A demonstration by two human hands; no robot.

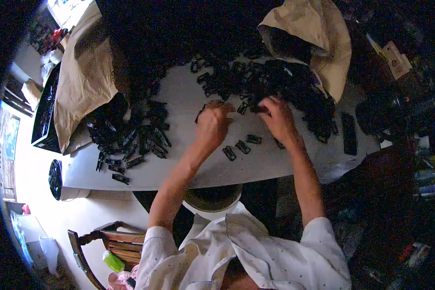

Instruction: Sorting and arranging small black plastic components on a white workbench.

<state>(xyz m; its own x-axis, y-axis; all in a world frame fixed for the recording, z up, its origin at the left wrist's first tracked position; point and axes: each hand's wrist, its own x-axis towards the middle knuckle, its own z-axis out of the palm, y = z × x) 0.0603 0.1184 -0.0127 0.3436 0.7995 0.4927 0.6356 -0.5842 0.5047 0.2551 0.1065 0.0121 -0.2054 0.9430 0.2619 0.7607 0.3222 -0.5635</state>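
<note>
My left hand (212, 123) is over the middle of the pale table, its fingers curled in. A small black clip-like piece (200, 114) sticks out at its left side. To the right, my right hand (278, 120) has its thumb and fingers pinched at the near edge of a large heap of black clip-like pieces (227, 77); what is between them is too dark to make out. Another black piece (242, 107) lies between my hands. Nearer me are a few loose ones, including a black piece (229, 153) and a black piece (253, 139).
A second heap of black pieces (135, 140) covers the left of the table, beside a brown paper sack (84, 79). Another sack (336, 43) stands at the far right. A flat black slab (349, 134) lies near the right edge. A wooden chair (116, 244) stands lower left.
</note>
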